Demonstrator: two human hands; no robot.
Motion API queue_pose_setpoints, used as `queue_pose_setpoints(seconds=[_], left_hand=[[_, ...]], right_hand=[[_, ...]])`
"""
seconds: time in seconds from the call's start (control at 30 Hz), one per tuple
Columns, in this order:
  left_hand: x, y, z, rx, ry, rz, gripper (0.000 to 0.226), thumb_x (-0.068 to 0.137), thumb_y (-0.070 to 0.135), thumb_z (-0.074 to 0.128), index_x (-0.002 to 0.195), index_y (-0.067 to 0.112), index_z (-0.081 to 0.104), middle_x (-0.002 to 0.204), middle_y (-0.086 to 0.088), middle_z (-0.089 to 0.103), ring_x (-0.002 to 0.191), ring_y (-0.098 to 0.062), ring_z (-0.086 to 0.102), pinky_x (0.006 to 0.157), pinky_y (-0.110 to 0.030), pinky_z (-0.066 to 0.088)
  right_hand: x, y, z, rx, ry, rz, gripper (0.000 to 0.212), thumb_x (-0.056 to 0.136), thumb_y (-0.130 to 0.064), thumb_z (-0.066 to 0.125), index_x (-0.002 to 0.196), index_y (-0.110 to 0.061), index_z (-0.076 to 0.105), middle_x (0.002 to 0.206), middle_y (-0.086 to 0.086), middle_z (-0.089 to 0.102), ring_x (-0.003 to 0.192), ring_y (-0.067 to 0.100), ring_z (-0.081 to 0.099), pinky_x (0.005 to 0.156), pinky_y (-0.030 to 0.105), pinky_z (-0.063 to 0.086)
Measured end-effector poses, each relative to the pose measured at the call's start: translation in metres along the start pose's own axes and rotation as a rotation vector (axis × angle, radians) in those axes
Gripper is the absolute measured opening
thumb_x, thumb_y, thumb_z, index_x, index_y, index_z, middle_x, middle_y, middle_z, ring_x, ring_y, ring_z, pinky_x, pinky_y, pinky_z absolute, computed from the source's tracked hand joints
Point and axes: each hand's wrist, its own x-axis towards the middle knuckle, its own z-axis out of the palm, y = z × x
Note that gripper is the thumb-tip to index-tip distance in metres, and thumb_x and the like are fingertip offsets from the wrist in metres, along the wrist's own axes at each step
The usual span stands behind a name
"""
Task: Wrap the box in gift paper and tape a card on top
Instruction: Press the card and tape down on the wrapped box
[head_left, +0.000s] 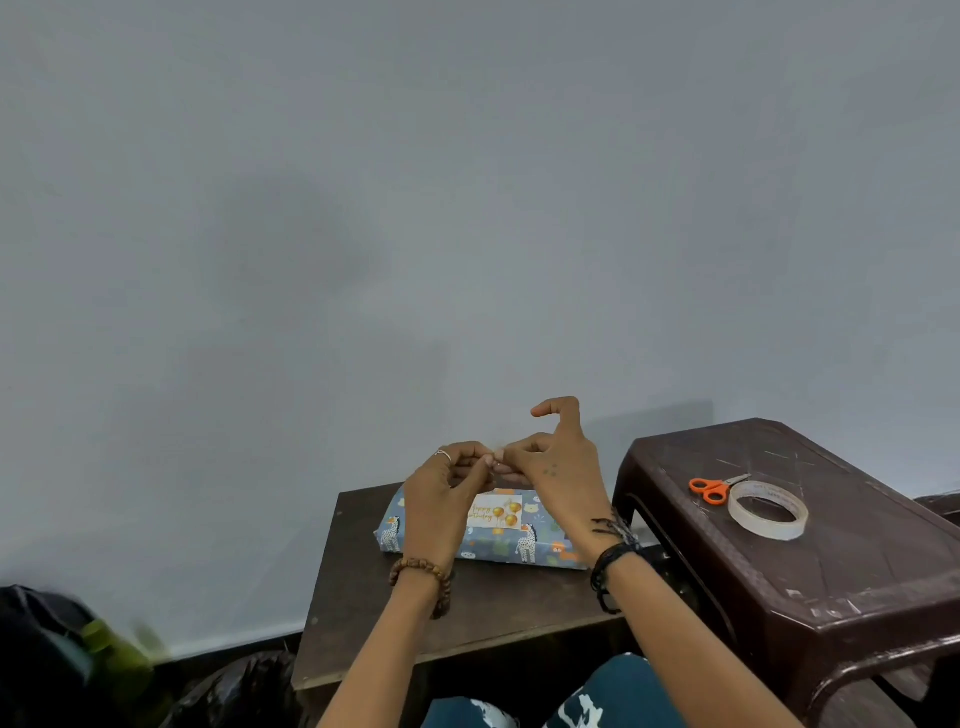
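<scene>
A box wrapped in blue animal-print gift paper (498, 545) lies on a small dark wooden table (467, 613). A white birthday card with gold balloons (496, 512) rests on top of the box. Above the box, my left hand (441, 499) and my right hand (556, 467) meet fingertip to fingertip and pinch a small piece of clear tape (496, 458) between them. My right index finger sticks up and curls over. The hands hide the box's upper left and right parts.
A dark brown plastic stool (831, 571) stands to the right, carrying orange-handled scissors (711, 488) and a roll of clear tape (768, 510). A grey wall rises just behind. A dark bag with a green bottle (111, 660) sits on the floor at lower left.
</scene>
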Motion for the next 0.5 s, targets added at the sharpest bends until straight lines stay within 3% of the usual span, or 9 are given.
queue_pose_setpoints(seconds=[0.17, 0.23, 0.3, 0.37, 0.5], left_hand=[[-0.001, -0.007, -0.006, -0.054, 0.005, -0.028, 0.020, 0.086, 0.006, 0.062, 0.079, 0.024, 0.062, 0.089, -0.003, 0.065, 0.083, -0.014, 0.063, 0.069, -0.013, 0.050], [0.000, -0.008, -0.009, -0.132, -0.025, -0.084, 0.017, 0.084, 0.004, 0.063, 0.077, 0.020, 0.065, 0.083, -0.005, 0.069, 0.079, -0.017, 0.066, 0.071, -0.020, 0.053], [0.000, -0.007, -0.010, -0.205, -0.036, -0.126, 0.017, 0.082, 0.000, 0.064, 0.075, 0.015, 0.067, 0.072, -0.001, 0.070, 0.072, -0.016, 0.067, 0.064, -0.018, 0.054], [0.002, -0.005, -0.011, -0.265, -0.041, -0.162, 0.017, 0.081, -0.003, 0.064, 0.085, 0.013, 0.067, 0.067, 0.000, 0.070, 0.066, -0.015, 0.067, 0.061, -0.016, 0.054], [0.005, -0.005, -0.011, -0.315, -0.085, -0.186, 0.041, 0.082, -0.004, 0.062, 0.113, 0.022, 0.058, 0.068, -0.004, 0.069, 0.064, -0.006, 0.068, 0.064, -0.016, 0.055]], right_hand=[[-0.002, 0.003, 0.004, -0.045, 0.032, -0.011, 0.053, 0.076, 0.001, 0.070, 0.113, -0.011, 0.035, 0.084, 0.014, 0.070, 0.071, 0.025, 0.070, 0.068, 0.029, 0.059], [-0.001, 0.003, 0.002, 0.046, -0.001, 0.061, 0.057, 0.075, 0.004, 0.072, 0.114, -0.011, 0.034, 0.092, 0.018, 0.068, 0.073, 0.026, 0.069, 0.060, 0.022, 0.057], [0.001, 0.002, -0.001, 0.108, -0.034, 0.122, 0.058, 0.075, 0.007, 0.071, 0.116, -0.009, 0.033, 0.095, 0.024, 0.066, 0.074, 0.029, 0.069, 0.060, 0.022, 0.057], [0.004, 0.003, -0.003, 0.107, -0.069, 0.138, 0.058, 0.075, 0.008, 0.071, 0.116, -0.008, 0.033, 0.090, 0.022, 0.065, 0.067, 0.024, 0.069, 0.059, 0.022, 0.057], [0.004, 0.002, -0.005, 0.009, -0.113, 0.102, 0.057, 0.075, 0.005, 0.072, 0.116, -0.008, 0.035, 0.081, 0.017, 0.066, 0.061, 0.018, 0.068, 0.058, 0.019, 0.055]])
